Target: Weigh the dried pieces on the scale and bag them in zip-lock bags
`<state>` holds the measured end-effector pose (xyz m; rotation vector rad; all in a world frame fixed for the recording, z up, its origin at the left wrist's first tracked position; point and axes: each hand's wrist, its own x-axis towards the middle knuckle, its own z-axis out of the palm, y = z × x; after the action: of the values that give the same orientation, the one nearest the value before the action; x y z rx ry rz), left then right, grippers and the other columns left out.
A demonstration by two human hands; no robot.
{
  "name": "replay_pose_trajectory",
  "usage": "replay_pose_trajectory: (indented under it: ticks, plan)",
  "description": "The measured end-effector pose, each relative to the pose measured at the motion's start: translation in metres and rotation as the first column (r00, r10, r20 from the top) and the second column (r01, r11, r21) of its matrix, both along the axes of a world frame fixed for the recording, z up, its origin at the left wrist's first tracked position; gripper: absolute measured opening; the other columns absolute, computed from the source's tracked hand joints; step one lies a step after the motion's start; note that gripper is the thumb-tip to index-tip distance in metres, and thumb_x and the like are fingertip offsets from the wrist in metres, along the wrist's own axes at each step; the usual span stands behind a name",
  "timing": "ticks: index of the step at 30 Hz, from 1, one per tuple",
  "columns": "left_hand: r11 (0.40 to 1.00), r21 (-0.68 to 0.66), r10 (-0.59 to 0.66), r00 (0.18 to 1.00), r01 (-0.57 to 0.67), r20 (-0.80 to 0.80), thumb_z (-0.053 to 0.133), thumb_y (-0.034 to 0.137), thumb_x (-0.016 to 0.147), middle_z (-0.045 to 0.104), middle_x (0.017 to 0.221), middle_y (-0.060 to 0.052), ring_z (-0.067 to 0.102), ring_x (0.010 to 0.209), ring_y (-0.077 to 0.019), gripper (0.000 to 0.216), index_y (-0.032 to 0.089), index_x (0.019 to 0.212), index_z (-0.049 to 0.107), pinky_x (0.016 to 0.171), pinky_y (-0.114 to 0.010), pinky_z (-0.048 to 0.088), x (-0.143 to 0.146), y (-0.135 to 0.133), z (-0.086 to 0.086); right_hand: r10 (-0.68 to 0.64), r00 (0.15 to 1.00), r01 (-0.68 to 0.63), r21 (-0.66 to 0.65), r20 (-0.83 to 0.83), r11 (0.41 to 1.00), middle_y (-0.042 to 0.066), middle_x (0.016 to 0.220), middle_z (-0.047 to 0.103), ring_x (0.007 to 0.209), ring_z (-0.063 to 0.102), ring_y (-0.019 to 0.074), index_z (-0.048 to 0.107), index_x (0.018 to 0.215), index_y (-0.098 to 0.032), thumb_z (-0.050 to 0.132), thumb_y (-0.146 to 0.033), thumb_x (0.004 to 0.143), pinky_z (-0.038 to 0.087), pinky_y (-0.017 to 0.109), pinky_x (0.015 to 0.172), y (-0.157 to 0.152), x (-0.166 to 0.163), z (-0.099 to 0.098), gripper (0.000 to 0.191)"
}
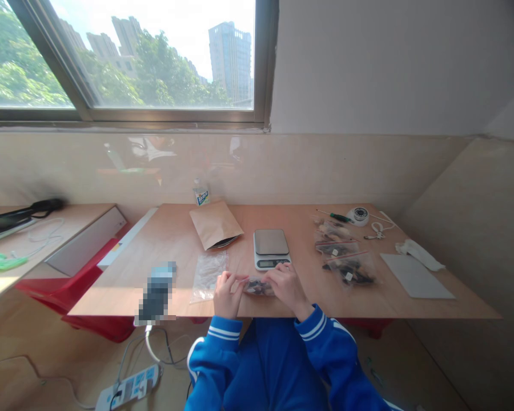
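Three filled bags [342, 254] lie right of the scale [271, 249]; my left hand [226, 294] and right hand [286, 285] pinch a fourth bag [258, 286] before it; one empty bag [208, 276] lies left.

small clear bag [259, 286], dark bits inside, contents too small to make out. lies lengthwise left-right at the near edge of the bench [411, 308]. left hand [227, 294] pinches its left end, right hand [286, 285] its right end.
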<state>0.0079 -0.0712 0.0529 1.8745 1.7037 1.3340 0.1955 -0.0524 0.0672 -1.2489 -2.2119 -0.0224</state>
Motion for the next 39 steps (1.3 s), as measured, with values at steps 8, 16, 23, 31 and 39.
replay_pose_trajectory:
  ticks: [8,16,23,31,39]
  plan:
    - [0.999,0.021,0.042,0.999,-0.042,-0.016,0.058,0.038,0.081,0.060,0.076,-0.003,0.055,0.074,-0.0177,0.018,0.028,0.079,0.073,0.069,-0.030,0.045,-0.009,0.003,-0.006,0.058,0.990,-0.063,-0.035,-0.129,0.997,0.002,0.082,0.072,0.081,0.060,0.0175,0.073,0.090,-0.027,0.059,-0.032,0.086,0.041,0.033,0.078,0.005,0.018,-0.005,0.016]
    - [0.997,0.056,0.051,0.997,-0.047,-0.057,0.059,0.048,0.078,0.060,0.063,-0.001,0.053,0.061,-0.0149,0.027,0.026,0.069,0.072,0.062,-0.026,0.043,-0.016,0.012,-0.009,0.089,0.986,-0.114,-0.175,-0.140,0.978,0.001,0.092,0.073,0.081,0.065,0.0151,0.070,0.100,-0.025,0.047,-0.021,0.092,0.047,0.031,0.079,0.004,0.032,-0.004,0.025]
    - [0.997,-0.058,0.051,0.998,-0.053,-0.035,0.059,0.044,0.079,0.064,0.065,0.001,0.056,0.057,-0.0122,0.022,0.028,0.076,0.074,0.057,-0.023,0.044,-0.015,0.014,-0.011,0.048,0.985,-0.083,-0.214,-0.164,0.973,0.003,0.101,0.072,0.090,0.065,0.0169,0.069,0.102,-0.022,0.040,-0.014,0.091,0.051,0.031,0.082,-0.004,0.040,-0.001,0.032]
    - [0.996,-0.083,-0.035,0.999,0.036,0.017,0.054,0.048,0.082,0.067,0.065,0.000,0.058,0.063,-0.0146,0.029,0.028,0.077,0.074,0.064,-0.026,0.046,0.000,0.014,0.002,-0.225,0.875,0.060,-0.365,-0.429,0.929,0.001,0.077,0.072,0.074,0.067,0.0189,0.069,0.076,-0.022,0.056,-0.042,0.083,0.052,0.029,0.069,-0.010,0.086,0.028,0.025]
    - [0.961,-0.273,0.010,0.985,0.038,0.173,0.046,0.057,0.082,0.068,0.064,0.000,0.061,0.058,-0.0148,0.043,0.023,0.070,0.069,0.054,-0.024,0.047,-0.018,0.017,0.004,-0.532,0.811,0.441,-0.344,-0.244,0.829,0.012,0.087,0.070,0.083,0.064,0.0270,0.068,0.089,-0.017,0.059,-0.048,0.077,0.050,0.039,0.073,0.019,0.214,0.042,0.035]
